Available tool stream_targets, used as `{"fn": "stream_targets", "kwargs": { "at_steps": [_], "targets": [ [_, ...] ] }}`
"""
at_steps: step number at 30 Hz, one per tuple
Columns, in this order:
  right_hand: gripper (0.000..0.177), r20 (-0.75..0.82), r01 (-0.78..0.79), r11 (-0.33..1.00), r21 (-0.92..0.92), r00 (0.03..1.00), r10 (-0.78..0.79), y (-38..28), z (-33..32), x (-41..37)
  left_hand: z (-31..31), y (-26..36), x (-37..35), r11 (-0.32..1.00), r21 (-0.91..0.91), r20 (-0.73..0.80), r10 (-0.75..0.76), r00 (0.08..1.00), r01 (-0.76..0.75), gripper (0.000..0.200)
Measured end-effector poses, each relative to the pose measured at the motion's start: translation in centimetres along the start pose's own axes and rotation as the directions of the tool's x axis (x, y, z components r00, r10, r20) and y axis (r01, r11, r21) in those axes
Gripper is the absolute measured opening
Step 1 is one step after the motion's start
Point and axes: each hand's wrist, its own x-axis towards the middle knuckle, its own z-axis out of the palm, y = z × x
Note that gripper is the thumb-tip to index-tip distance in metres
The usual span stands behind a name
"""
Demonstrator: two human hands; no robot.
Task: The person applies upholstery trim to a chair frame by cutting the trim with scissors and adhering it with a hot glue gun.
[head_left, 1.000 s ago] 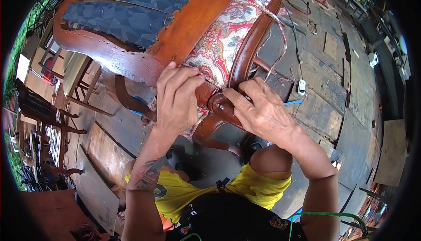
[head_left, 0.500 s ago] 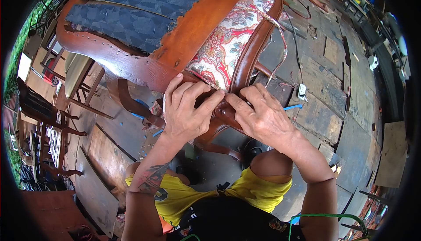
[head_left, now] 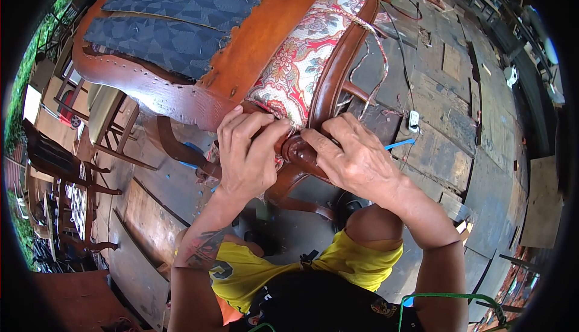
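A wooden chair frame [head_left: 250, 48] lies across the upper view, its floral fabric [head_left: 298, 60] set beside a carved wooden arm [head_left: 338, 57]. At the fabric's lower corner my left hand [head_left: 247, 154] is closed, thumb and index finger pinching the fabric edge. My right hand [head_left: 356, 160] is closed beside it, its curled fingertips at the same corner by the rounded wooden end [head_left: 301, 151]; what they grip, if anything, is hidden. A patterned braided cord [head_left: 385, 57] trails from the fabric over the arm and hangs on the right.
Blue patterned fabric strips [head_left: 163, 27] cover the chair's other side. A white socket block [head_left: 413, 121] and a blue strip [head_left: 400, 143] are on the plank floor [head_left: 440, 151] at right. Other wooden chairs [head_left: 60, 157] stand at left, near loose boards [head_left: 145, 223].
Both hands have shifted slightly left and down in view, with the chair shifting left too. The fingertips stay at the fabric corner, and my right hand's fingers have moved a little apart from the left's.
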Motion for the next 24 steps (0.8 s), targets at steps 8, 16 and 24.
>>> {"fn": "stream_targets", "kwargs": {
  "at_steps": [8,16,24],
  "targets": [
    [0.046,-0.014,0.017,0.999,0.031,1.000,-0.016,0.3,0.1,-0.1,-0.4,0.1,0.8,0.994,0.081,0.107,0.066,0.992,-0.075,0.034],
    [0.046,0.006,0.007,0.999,0.036,1.000,-0.008,0.1,0.3,0.2,-0.3,0.0,0.4,0.998,0.053,0.055,0.027,0.998,-0.030,0.031],
    [0.045,-0.036,-0.075,0.997,0.022,0.996,0.076,-0.6,0.7,-0.2,0.6,0.1,-0.3,0.988,0.054,0.052,0.145,0.988,-0.148,0.034]
  ]
}}
